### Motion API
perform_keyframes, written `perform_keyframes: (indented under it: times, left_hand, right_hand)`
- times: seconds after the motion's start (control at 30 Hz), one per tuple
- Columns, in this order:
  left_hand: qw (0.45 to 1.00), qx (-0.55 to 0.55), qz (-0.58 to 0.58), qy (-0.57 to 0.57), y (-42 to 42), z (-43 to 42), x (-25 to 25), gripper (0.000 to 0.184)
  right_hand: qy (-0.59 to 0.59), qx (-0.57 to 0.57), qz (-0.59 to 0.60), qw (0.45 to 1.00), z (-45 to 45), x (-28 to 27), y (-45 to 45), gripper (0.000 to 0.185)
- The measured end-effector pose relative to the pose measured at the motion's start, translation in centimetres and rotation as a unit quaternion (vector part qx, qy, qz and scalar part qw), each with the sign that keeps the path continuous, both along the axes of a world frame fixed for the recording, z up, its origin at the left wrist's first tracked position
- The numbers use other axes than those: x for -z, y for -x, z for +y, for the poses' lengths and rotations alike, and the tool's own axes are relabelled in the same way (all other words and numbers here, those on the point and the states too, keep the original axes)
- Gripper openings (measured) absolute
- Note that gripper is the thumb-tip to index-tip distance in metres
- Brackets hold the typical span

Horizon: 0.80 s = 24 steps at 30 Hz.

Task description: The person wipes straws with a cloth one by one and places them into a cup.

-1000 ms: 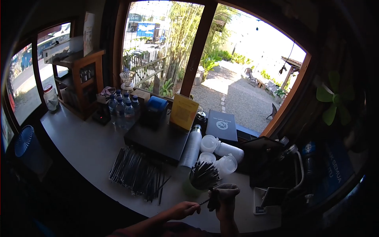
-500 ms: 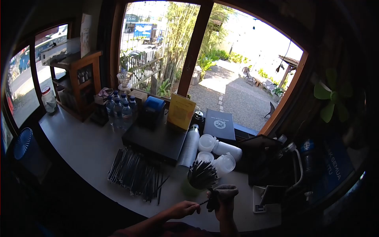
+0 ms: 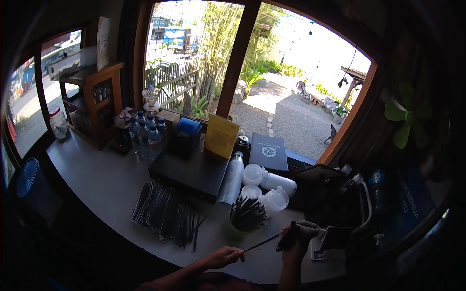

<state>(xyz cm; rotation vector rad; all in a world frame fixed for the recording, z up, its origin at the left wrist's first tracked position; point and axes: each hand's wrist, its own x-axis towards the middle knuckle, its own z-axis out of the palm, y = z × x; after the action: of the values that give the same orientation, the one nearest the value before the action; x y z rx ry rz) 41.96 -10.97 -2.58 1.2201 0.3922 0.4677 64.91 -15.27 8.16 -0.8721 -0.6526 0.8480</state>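
The person's left hand (image 3: 229, 256) is low over the near edge of the counter (image 3: 104, 186), its grip pinched on the near end of a thin dark stick (image 3: 262, 243), which slants up and rightward from the fingertips to the other hand. The right hand (image 3: 302, 234) is closed, its grip grasping a dark, soft-looking bundle (image 3: 287, 237); the far end of the stick meets this bundle, though whether it passes inside or only touches it cannot be told in the dim light. The stick is thus held between the two hands, above the counter, in front of a green container (image 3: 234, 231) packed with upright dark sticks (image 3: 248, 212) that fan out over its rim. Left of the container, a loose pile of similar sticks (image 3: 162, 213) lies on the counter, roughly side by side, in front of a flat black box (image 3: 187, 172). Behind the container lie a long stack of cups (image 3: 231, 180) and several clear lids (image 3: 275, 200). To the right, near the right hand, a small white device (image 3: 318, 253) sits beside a dark panel (image 3: 336, 238).
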Motion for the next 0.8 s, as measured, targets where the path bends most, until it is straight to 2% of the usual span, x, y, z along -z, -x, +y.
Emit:
perform_keyframes:
  times: [0.03, 0.07, 0.13, 0.17, 0.23, 0.27, 0.3, 0.33, 0.37, 0.4, 0.47, 0.5, 0.53, 0.6, 0.63, 0.67, 0.7, 0.73, 0.77, 0.8]
  left_hand:
    - [0.999, -0.008, -0.011, 0.029, 0.0, 0.1, 0.4, 0.043]
    - [0.998, -0.05, -0.026, 0.008, 0.0, 0.1, 0.6, 0.041]
    - [0.989, -0.134, -0.055, -0.036, 0.1, 0.0, 0.1, 0.038]
    - [0.988, -0.143, -0.032, -0.055, 0.4, 0.3, 0.4, 0.033]
    - [0.982, -0.154, 0.016, -0.11, 0.3, 0.2, -0.4, 0.028]
    - [0.977, -0.159, 0.039, -0.138, 0.2, 0.2, -1.1, 0.026]
    - [0.981, -0.155, 0.042, -0.109, -0.1, -0.2, -2.1, 0.025]
    - [0.984, -0.151, 0.044, -0.081, -0.5, -0.6, -3.3, 0.024]
    - [0.986, -0.148, 0.048, -0.052, -0.7, -0.9, -3.9, 0.024]
    - [0.986, -0.141, 0.044, -0.071, -0.7, -0.9, -2.8, 0.024]
    - [0.985, -0.127, 0.036, -0.109, -0.9, -0.6, 0.2, 0.025]
    - [0.971, -0.102, 0.062, -0.205, -0.2, -0.6, 0.3, 0.024]
    - [0.972, -0.099, 0.077, -0.197, -0.1, -0.8, -0.1, 0.021]
    - [0.974, -0.091, 0.103, -0.181, 0.0, -1.1, -1.1, 0.013]
    - [0.972, -0.123, 0.104, -0.173, -0.2, -1.2, -0.9, 0.013]
    - [0.968, -0.157, 0.104, -0.164, -0.5, -1.4, -0.5, 0.012]
    - [0.964, -0.192, 0.103, -0.155, -0.9, -1.5, -0.1, 0.012]
    - [0.954, -0.213, 0.081, -0.194, -1.2, -1.4, 0.3, 0.012]
    - [0.942, -0.232, 0.061, -0.232, -1.3, -1.2, 0.7, 0.014]
    - [0.929, -0.251, 0.044, -0.269, -1.1, -1.1, 0.6, 0.018]
  right_hand:
    - [-0.013, 0.012, -0.014, 1.0, 0.3, 0.1, -1.0, 0.039]
    - [-0.026, 0.025, -0.027, 0.999, 0.7, 0.4, -1.7, 0.042]
    - [0.024, -0.085, -0.12, 0.989, 0.4, -1.2, -1.1, 0.042]
    - [0.051, -0.139, -0.165, 0.975, 0.2, -1.7, -0.8, 0.042]
    - [0.106, -0.275, -0.131, 0.947, 0.1, -1.8, 1.6, 0.046]
    - [0.076, -0.289, -0.101, 0.949, -0.4, 0.9, 2.7, 0.04]
    - [0.019, -0.311, -0.139, 0.94, -0.5, 3.1, 3.7, 0.034]
    - [0.05, -0.332, -0.108, 0.936, -0.7, 3.8, 5.4, 0.032]
    - [0.075, -0.28, -0.137, 0.947, -0.5, 4.5, 6.2, 0.031]
    - [0.098, -0.228, -0.166, 0.954, -0.2, 5.2, 6.6, 0.031]
    - [0.065, -0.24, -0.105, 0.963, 0.4, 5.9, 3.8, 0.031]
    - [0.088, -0.15, -0.152, 0.973, 0.2, 2.0, 4.8, 0.029]
    - [0.056, -0.11, -0.062, 0.99, 0.5, 1.0, 4.9, 0.025]
    - [0.046, -0.132, -0.04, 0.989, 0.9, -0.2, 4.0, 0.023]
    - [0.053, -0.16, -0.059, 0.984, 1.5, 1.0, 3.1, 0.023]
    - [0.054, -0.139, -0.012, 0.989, 1.6, 2.1, 4.0, 0.025]
    - [0.078, -0.194, -0.05, 0.977, 1.3, 2.7, 4.2, 0.026]
    - [0.101, -0.249, -0.087, 0.959, 1.1, 3.3, 4.6, 0.026]
    - [0.079, -0.243, -0.029, 0.966, 0.6, 4.5, 6.3, 0.026]
    - [0.073, -0.282, -0.033, 0.956, 0.4, 3.2, 6.6, 0.027]
